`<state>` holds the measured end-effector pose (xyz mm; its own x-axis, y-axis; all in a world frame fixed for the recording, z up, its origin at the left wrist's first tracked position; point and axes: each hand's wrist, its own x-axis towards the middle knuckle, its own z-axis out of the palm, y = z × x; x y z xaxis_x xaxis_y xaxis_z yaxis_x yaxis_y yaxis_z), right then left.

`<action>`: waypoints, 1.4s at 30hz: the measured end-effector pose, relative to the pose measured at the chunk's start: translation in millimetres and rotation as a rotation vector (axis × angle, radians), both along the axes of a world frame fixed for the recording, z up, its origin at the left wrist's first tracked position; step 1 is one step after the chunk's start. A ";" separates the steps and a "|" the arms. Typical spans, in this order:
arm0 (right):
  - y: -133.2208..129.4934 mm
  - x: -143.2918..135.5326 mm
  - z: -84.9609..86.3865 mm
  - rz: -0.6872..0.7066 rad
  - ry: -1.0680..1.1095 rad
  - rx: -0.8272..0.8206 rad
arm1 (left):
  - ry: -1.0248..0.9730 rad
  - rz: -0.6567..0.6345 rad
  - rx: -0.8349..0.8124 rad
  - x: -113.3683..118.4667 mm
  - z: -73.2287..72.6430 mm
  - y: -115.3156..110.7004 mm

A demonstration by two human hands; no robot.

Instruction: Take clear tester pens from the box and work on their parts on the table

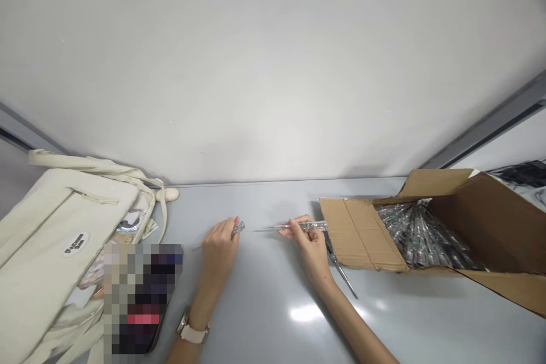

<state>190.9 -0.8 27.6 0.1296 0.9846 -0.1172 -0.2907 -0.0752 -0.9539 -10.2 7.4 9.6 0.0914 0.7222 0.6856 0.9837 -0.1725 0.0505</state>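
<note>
My left hand (220, 239) is closed around a screwdriver with a clear handle (239, 228); the handle's end sticks out on the right, and its thin shaft comes out on the left side of the hand. My right hand (306, 239) pinches another clear-handled screwdriver (314, 226), its metal shaft pointing left toward my left hand. Both are held just over the grey table (264, 296). A third screwdriver (344, 278) lies slanted on the table, right of my right wrist, its upper part hidden by the hand and the box flap.
At the right, an open cardboard box (367, 239) holds a bundle of many clear-handled screwdrivers (426, 242). On the left lie a cream bag (55, 227) and a dark, pixelated device (147, 296). A pale wall (273, 68) rises behind the table.
</note>
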 end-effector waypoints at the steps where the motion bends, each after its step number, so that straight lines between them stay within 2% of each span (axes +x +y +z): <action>1: 1.1 1.5 0.0 -0.004 0.007 -0.003 | -0.008 -0.015 -0.011 -1.3 -1.2 0.3; 10: -2.1 -2.1 -2.9 0.098 0.053 0.004 | -0.046 -0.136 -0.094 11.1 -3.6 -3.5; 18: -2.7 -3.1 1.2 0.071 0.068 0.007 | -0.012 -0.152 -0.098 12.1 -1.8 -4.8; 25: -2.0 4.4 4.5 0.191 0.242 -0.009 | -0.022 -0.121 -0.118 9.8 -1.5 -3.8; 27: -2.3 5.6 4.6 0.207 0.227 -0.005 | -0.026 -0.110 -0.120 8.1 -2.7 -3.6; 29: -2.4 6.9 4.5 0.182 0.165 0.010 | -0.026 -0.103 -0.112 6.2 -3.8 -3.3; 32: -0.9 11.5 5.6 0.071 0.089 0.046 | -0.031 -0.086 -0.091 3.5 -4.6 -2.5; 35: 2.6 19.6 8.0 0.000 0.078 0.047 | -0.037 -0.071 -0.064 2.0 -4.6 -1.8; 37: 4.7 24.3 9.1 0.030 0.080 0.028 | -0.038 -0.072 -0.061 1.8 -4.8 -1.7; 42: 3.4 25.9 8.2 0.209 0.056 -0.043 | -0.045 -0.069 -0.072 1.1 -6.6 -1.4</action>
<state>216.8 2.6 35.8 -0.0850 0.9833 -0.1607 -0.3164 -0.1796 -0.9315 -9.1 6.0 3.0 0.1130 0.7628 0.6367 0.9660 -0.2344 0.1093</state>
